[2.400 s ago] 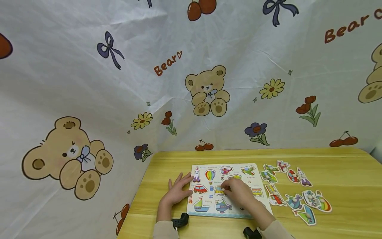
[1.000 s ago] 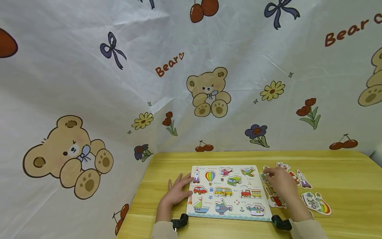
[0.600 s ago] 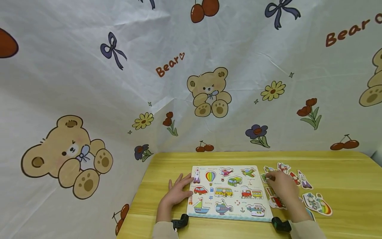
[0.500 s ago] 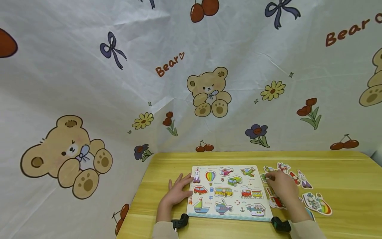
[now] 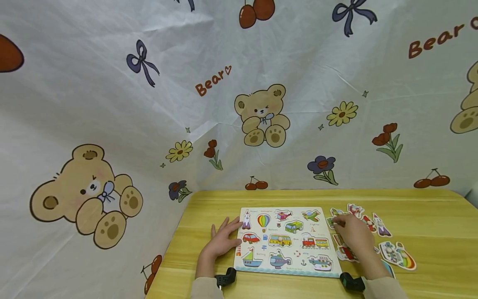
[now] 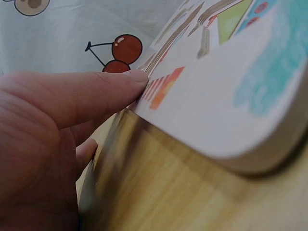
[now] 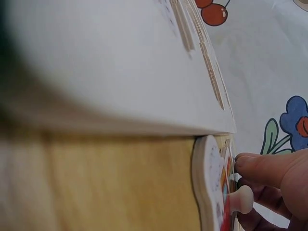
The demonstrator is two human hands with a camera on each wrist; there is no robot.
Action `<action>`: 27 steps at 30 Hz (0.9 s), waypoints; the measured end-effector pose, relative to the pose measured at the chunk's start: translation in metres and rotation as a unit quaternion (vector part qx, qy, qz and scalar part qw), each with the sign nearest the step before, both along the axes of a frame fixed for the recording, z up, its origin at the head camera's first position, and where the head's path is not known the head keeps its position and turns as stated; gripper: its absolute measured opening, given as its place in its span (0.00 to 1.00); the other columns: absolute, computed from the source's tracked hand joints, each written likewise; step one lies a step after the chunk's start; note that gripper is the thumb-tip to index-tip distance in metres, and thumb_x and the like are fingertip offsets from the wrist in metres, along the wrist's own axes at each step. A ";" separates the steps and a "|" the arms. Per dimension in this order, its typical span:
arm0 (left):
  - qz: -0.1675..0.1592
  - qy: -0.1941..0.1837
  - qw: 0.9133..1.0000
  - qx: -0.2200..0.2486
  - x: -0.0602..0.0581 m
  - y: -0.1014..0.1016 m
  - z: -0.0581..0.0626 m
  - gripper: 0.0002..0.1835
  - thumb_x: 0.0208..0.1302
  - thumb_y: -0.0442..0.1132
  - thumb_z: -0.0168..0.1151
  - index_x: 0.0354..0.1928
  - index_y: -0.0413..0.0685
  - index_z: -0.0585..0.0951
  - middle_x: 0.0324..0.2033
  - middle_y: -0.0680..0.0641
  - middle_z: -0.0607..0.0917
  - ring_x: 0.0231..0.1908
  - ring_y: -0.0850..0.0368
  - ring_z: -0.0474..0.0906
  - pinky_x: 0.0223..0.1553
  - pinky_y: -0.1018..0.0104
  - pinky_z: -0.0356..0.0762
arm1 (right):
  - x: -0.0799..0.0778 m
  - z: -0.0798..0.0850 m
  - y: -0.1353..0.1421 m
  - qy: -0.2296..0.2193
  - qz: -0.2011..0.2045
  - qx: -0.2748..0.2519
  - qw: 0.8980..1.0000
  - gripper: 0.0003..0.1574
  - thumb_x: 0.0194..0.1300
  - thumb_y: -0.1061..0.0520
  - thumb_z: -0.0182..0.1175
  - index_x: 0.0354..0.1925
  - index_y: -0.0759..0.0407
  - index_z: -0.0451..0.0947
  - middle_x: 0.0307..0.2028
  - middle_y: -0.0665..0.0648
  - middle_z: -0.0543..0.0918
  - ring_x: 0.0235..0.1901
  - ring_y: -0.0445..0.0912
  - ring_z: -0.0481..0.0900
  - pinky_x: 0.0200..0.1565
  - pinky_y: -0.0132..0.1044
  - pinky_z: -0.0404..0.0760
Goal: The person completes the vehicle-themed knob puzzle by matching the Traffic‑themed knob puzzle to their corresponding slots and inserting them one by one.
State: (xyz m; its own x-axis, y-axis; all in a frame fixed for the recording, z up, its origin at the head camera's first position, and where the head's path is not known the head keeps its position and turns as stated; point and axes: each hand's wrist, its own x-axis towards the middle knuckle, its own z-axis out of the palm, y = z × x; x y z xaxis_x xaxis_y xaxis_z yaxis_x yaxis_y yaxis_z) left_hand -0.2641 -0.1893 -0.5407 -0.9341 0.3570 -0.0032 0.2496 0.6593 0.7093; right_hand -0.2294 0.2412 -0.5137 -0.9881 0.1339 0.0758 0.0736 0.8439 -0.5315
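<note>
puzzle board [image 5: 285,238], lower centre of the head view, flat on yellow desk [image 5: 209,207]; left hand [image 5: 220,241] lies with straight fingers [image 6: 96,91] against its left edge, apparently steadying it; right hand [image 5: 354,234] at lower right, fingers curled, pinching the green piece [image 5: 332,222] among loose vehicle pieces [image 5: 396,253] just right of the board, probably by its peg; printed bear cloth [image 5: 112,124] behind.

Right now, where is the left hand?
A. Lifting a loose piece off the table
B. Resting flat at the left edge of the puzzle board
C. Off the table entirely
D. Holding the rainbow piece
B: the left hand lies with straight fingers against the left edge of the puzzle board, holding nothing.
</note>
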 end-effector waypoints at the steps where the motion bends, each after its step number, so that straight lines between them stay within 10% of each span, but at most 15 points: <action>1: 0.000 0.000 1.000 0.000 0.000 0.000 0.000 0.31 0.63 0.40 0.66 0.70 0.53 0.73 0.76 0.51 0.63 0.79 0.39 0.42 0.69 0.27 0.16 | 0.000 0.000 0.000 -0.001 -0.001 0.000 1.000 0.15 0.66 0.56 0.62 0.49 0.58 0.85 0.47 0.67 0.87 0.30 0.50 0.81 0.21 0.37 0.70; 27: -0.003 0.000 1.000 0.005 0.001 0.000 0.001 0.31 0.63 0.39 0.65 0.69 0.52 0.74 0.76 0.50 0.64 0.79 0.38 0.42 0.68 0.26 0.15 | 0.003 0.002 -0.007 0.030 -0.014 -0.008 0.999 0.16 0.65 0.59 0.60 0.50 0.61 0.86 0.44 0.67 0.87 0.23 0.47 0.75 0.18 0.37 0.67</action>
State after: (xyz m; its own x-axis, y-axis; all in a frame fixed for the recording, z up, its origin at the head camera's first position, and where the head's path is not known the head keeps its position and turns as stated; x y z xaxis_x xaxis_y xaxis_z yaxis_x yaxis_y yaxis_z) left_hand -0.2633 -0.1895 -0.5396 -0.9322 0.3620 -0.0007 0.2523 0.6511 0.7158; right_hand -0.2262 0.2346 -0.5118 -0.9778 0.1622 0.1324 0.0638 0.8330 -0.5496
